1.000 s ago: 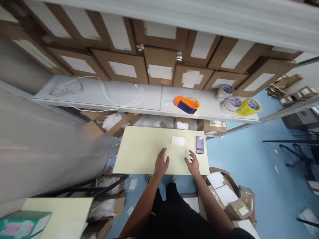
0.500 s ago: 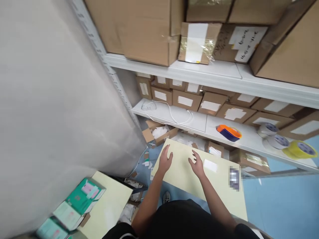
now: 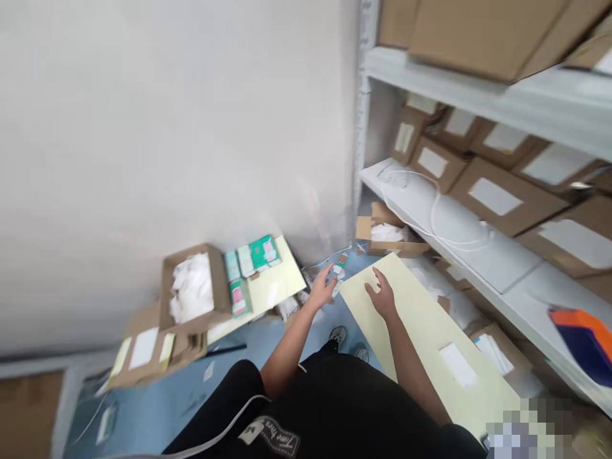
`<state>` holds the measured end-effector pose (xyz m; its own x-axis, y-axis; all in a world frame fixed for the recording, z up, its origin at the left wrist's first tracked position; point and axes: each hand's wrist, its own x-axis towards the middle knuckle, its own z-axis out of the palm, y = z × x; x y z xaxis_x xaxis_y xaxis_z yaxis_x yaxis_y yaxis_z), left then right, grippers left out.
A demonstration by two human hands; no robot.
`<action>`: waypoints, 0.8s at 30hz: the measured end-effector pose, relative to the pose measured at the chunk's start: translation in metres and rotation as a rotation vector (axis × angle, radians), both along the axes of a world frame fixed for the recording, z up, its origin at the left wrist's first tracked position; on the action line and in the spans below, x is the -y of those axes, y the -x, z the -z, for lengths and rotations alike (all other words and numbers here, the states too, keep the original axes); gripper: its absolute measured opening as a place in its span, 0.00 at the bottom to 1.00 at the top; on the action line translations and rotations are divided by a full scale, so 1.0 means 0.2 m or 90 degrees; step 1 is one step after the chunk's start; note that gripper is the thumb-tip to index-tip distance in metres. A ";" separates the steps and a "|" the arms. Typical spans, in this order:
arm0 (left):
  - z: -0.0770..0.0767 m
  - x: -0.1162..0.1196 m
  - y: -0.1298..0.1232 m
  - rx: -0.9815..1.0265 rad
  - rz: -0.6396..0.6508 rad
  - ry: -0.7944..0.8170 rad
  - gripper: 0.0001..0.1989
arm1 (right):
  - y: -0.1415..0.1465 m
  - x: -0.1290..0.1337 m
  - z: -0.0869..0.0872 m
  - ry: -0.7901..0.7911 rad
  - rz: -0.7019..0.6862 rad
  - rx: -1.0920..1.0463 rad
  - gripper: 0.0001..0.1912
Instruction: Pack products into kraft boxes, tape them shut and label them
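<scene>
Tabletop (image 3: 428, 322), smooth, flat, pale yellow, left hand (image 3: 321, 292), right hand (image 3: 384, 301), fingers (image 3: 380, 278) curved, unclenched

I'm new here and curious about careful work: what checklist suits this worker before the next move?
1. Left bare hand free: ok, open, holding nothing.
2. Right bare hand free: ok, open over the pale yellow rectangular tabletop.
3. Flat white rectangular piece within view: ok, on that tabletop.
4. Thin white cable tidied: not ok, loosely looped on the white shelf.
5. Contents of the open brown cardboard box beside the green rectangular boxes: cannot tell beyond crumpled white material.
</scene>
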<state>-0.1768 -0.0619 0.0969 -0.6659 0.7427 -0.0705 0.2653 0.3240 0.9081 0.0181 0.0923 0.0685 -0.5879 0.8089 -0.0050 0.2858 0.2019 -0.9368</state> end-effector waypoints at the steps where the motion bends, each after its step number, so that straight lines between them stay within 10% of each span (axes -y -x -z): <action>1: 0.02 0.08 0.00 -0.007 -0.027 0.015 0.27 | 0.03 0.03 0.03 0.020 -0.019 -0.001 0.35; 7: 0.09 0.53 0.02 -0.007 -0.149 0.095 0.27 | 0.22 0.30 0.16 0.088 -0.134 -0.013 0.35; 13: 0.12 0.81 0.12 0.005 -0.242 0.095 0.28 | 0.40 0.50 0.07 0.052 -0.218 -0.022 0.35; 24: 0.42 1.27 0.74 0.001 -0.304 0.168 0.29 | 0.94 0.81 -0.03 -0.021 -0.256 0.043 0.36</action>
